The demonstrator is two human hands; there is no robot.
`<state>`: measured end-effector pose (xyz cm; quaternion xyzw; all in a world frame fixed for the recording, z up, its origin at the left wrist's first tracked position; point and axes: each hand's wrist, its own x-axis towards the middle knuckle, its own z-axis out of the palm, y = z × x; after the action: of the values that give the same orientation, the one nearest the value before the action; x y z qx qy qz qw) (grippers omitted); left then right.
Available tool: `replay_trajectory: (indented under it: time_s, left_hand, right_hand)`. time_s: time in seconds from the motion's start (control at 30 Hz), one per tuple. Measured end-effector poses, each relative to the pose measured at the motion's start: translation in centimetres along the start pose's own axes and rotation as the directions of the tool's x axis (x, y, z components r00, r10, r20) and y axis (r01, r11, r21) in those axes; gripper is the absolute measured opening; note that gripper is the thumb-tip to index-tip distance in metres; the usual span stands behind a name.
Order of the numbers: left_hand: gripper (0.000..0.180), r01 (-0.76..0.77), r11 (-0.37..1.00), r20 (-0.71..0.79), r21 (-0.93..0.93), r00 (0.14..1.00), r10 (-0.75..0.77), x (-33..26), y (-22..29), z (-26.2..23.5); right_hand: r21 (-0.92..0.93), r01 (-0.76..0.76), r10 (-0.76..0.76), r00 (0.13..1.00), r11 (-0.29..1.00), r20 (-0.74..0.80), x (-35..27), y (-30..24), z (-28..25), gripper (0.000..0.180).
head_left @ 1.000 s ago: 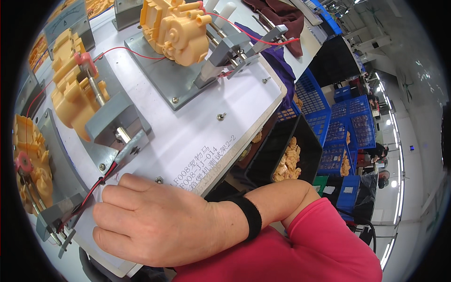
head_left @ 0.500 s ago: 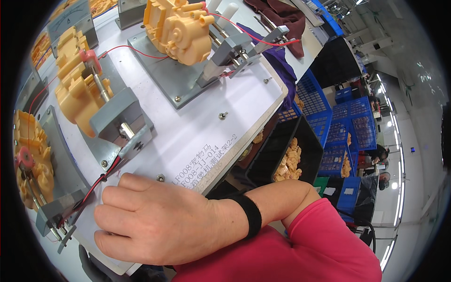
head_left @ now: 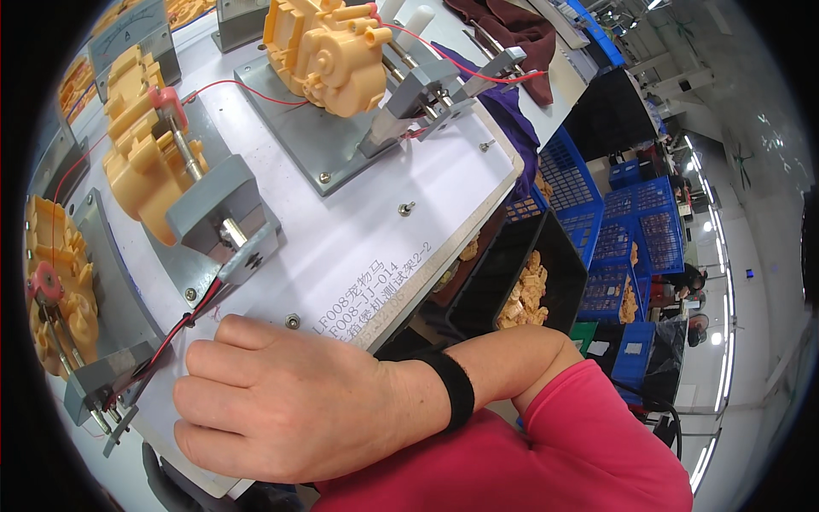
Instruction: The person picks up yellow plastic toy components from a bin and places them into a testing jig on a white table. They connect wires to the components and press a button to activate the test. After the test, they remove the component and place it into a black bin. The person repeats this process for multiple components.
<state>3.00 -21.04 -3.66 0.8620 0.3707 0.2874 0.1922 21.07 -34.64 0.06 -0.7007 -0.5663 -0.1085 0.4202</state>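
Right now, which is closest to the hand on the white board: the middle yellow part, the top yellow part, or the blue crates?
From the right hand:
1. Middle yellow part, upper left.
2. Top yellow part, higher, at the board's far end.
3. Blue crates, off the board, right.

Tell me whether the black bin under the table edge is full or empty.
Partly filled. The black bin holds a heap of yellow plastic parts along one side, while much of its dark inside still shows; its bottom is not clearly visible.
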Motion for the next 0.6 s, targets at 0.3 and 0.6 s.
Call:
replay_trajectory:
  time_s: [0.3, 0.6]
  left_hand:
    - [0.038, 0.358, 0.813, 0.168, -0.460, 0.934, -0.316, -1.5, -2.5, 0.8]
    - [0.027, 0.069, 0.989, 0.026, -0.132, 0.997, -0.066, -0.5, -2.4, 0.5]
  right_hand:
    - [-0.007, 0.011, -0.011, 0.999, 1.000, 0.032, 0.4, 0.1, -0.3, 0.012]
    - [-0.059, 0.001, 0.008, 0.988, 0.998, 0.156, 0.4, 0.3, -1.1, 0.017]
